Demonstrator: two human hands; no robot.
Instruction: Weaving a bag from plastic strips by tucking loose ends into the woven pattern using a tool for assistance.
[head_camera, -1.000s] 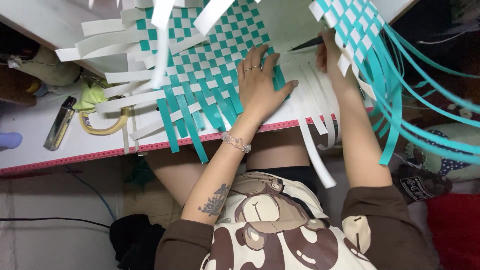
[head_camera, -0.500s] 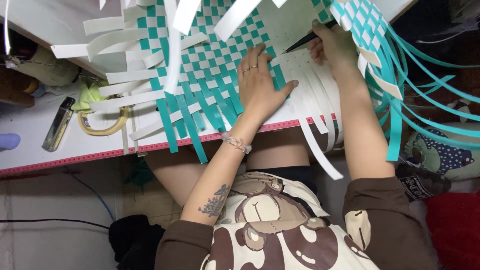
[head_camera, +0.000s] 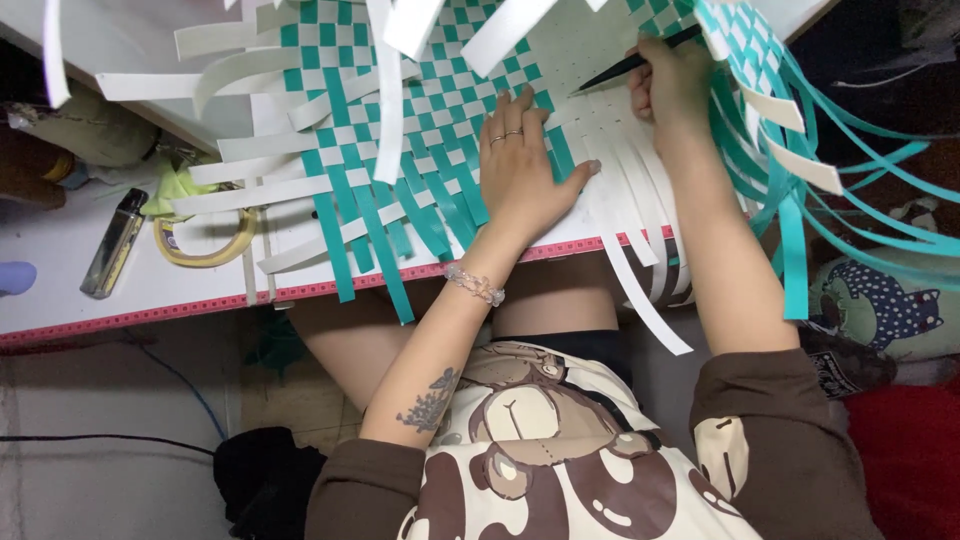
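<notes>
I am pressing the woven mat (head_camera: 440, 110) of teal and white strips flat on the bench (head_camera: 70, 260), and it is lying right under both of my hands. My left hand (head_camera: 525, 165) is resting palm down on it with the fingers spread, gripping nothing. My right hand (head_camera: 672, 88) is closed around a thin dark tool (head_camera: 625, 68) whose point is touching the all-white patch of weave just beyond my left fingertips.

The risk I see is in that tip. If I am pushing it too steeply between the strips, it could tear or crease one rather than lift it. If my left palm is easing off while the tool is prying, the checker rows beside it could slide and open gaps.

The loose white strips (head_camera: 390, 90) curling up beyond my left hand are hanging over the weave and could flop across the spot I am working. The teal strips (head_camera: 800, 230) are trailing off the bench edge past my right forearm, and my arm could be dragging them, pulling the weave askew.

Far out to the left of my left hand, a yellow loop of tape (head_camera: 205, 250) and a small dark lighter-shaped object (head_camera: 112, 255) are lying on the bench, near the ends of the white strips, which could be catching on them if the mat shifts that way.
</notes>
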